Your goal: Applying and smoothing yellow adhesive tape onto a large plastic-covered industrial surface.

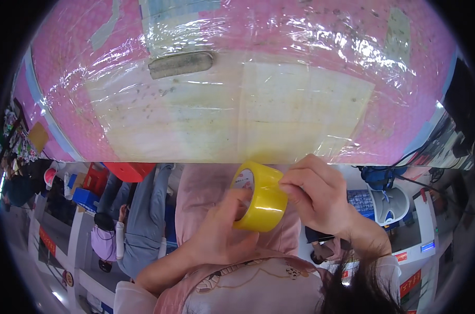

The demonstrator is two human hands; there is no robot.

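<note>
A wide roll of glossy yellow packing tape (269, 201) is held upright in front of my chest, just below the table's near edge. My left hand (224, 222) grips it from the left, with fingers reaching into the cardboard core. At the roll's right side, my right hand (321, 193) has its thumb and forefinger pinched together against the tape's outer surface. Whether a loose tape end lies between those fingertips is too small to make out.
The table (300, 112) has a pink and cream top under shiny clear film. A worn, greyish oblong block (181, 65) lies on it. Behind on the left are a person in grey trousers (146, 230) and a red bin (130, 170); a grey-white bin (391, 204) stands right.
</note>
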